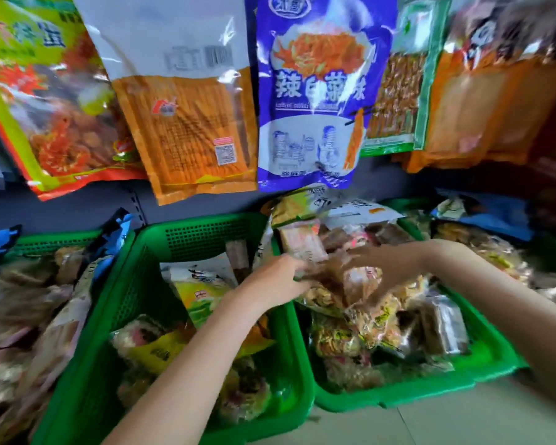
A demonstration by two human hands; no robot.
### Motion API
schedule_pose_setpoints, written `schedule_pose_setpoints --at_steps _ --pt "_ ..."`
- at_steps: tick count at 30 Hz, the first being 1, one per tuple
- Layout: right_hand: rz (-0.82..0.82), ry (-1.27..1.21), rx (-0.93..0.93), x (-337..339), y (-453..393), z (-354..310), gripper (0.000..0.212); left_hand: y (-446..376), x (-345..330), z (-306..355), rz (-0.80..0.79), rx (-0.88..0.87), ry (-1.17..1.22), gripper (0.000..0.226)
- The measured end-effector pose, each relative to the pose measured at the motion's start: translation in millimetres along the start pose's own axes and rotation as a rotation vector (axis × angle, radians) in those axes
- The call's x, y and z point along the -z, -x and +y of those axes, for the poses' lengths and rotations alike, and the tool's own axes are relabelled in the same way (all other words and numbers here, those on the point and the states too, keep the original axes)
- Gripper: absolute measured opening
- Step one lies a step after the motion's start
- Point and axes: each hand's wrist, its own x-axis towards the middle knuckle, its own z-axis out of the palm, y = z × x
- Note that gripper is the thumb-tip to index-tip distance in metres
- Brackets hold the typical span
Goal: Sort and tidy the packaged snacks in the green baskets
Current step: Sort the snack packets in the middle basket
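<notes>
Big snack bags hang on the back wall above the baskets: a blue bag [315, 101] in the middle, an orange-and-white bag [187, 104] to its left, a yellow-green bag [36, 91] far left, more orange ones on the right. Their bottom edges hang just over the back rims.

Green baskets sit side by side below. Middle basket [187, 239] is partly filled w/ yellow-green packs; the left forearm crosses over it. Right basket [430, 387] is heaped w/ small clear snack packs [363, 319].

Left hand [276, 281] reaches over the rim between the two baskets, fingers closed on a small pinkish packet [302, 245] at the top of the right-basket heap. Right hand [389, 268] is just beside it over the same heap, fingers spread and curled; blurred, so can't tell if it grips anything.
</notes>
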Motion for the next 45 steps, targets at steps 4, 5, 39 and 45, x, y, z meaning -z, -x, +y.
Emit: schedule_pose_setpoints --at_steps 4,5,39,45 --pt "0.051 -0.011 -0.11 -46 -4 3 0.104 -18 -26 17 -0.219 -0.017 -0.085 0.058" --pt "0.112 -0.039 -0.103 -58 -8 1 0.106 -22 -31 18 -0.284 0.017 -0.181 0.066" --pt "0.216 0.317 -0.42 -35 -14 47 0.105 -61 -84 54 -0.054 0.103 -0.531 0.065" --pt "0.259 0.312 -0.499 -36 -37 42 0.088 -65 -86 51 -0.092 0.106 -0.535 0.078"
